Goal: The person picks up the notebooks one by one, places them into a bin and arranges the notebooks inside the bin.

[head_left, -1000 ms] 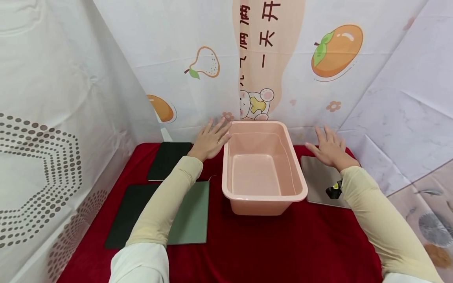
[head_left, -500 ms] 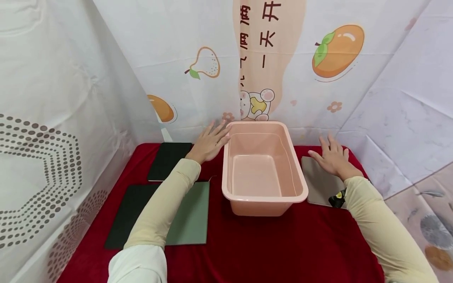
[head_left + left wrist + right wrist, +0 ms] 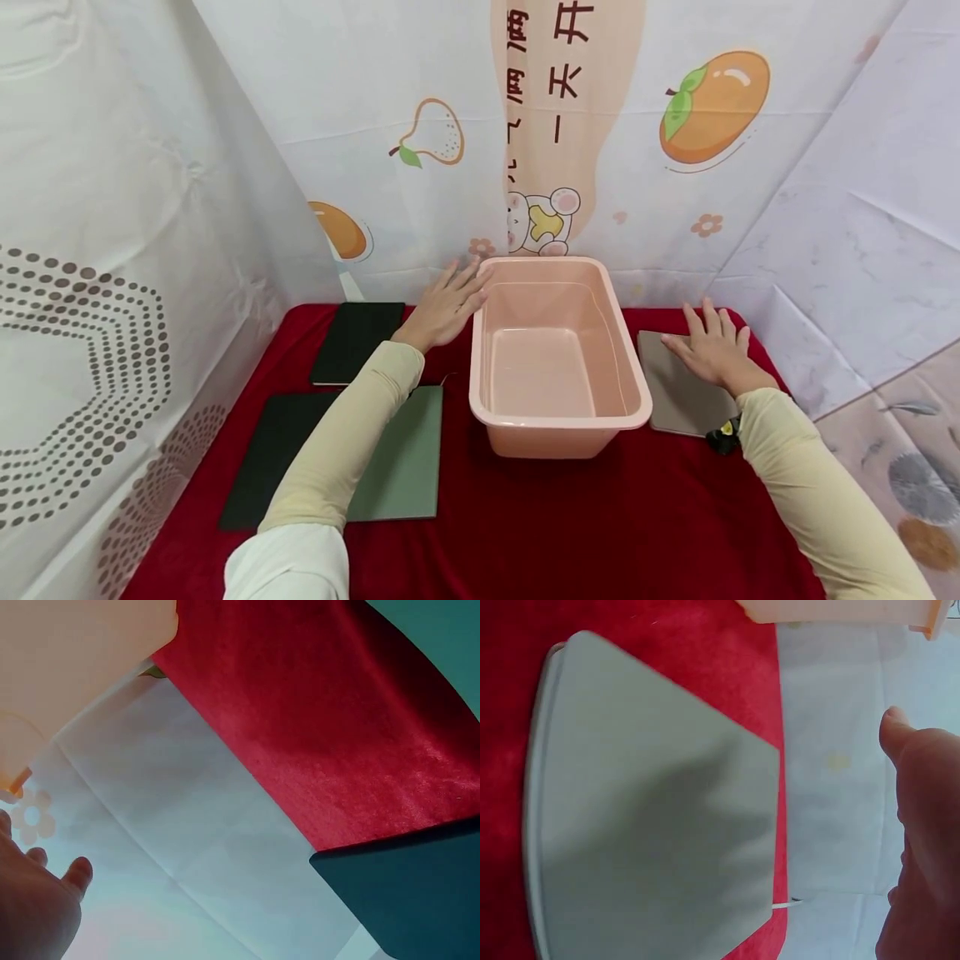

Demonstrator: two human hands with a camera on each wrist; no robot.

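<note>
A pink plastic basin (image 3: 540, 358) stands in the middle of the red cloth. Beside its far left rim, my left hand (image 3: 444, 310) has its fingers spread; whether the fingertips touch the rim I cannot tell. To the basin's right lies a grey-brown notebook (image 3: 678, 392). Over that notebook hovers my right hand (image 3: 712, 346), fingers spread and holding nothing; its shadow falls on the cover in the right wrist view. Left of the basin lie a small black notebook (image 3: 360, 337), a larger dark notebook (image 3: 277, 450) and a green notebook (image 3: 405, 458), partly covered by my left arm.
Red velvet cloth (image 3: 555, 525) covers the table. A white printed curtain (image 3: 337, 100) hangs close behind the basin, and more curtain closes off both sides. A small black device (image 3: 723, 435) sits at my right wrist.
My right hand has come down and toward me, a little to the right, over the grey-brown notebook. My left hand has hardly moved, and the basin and notebooks are where they were.
</note>
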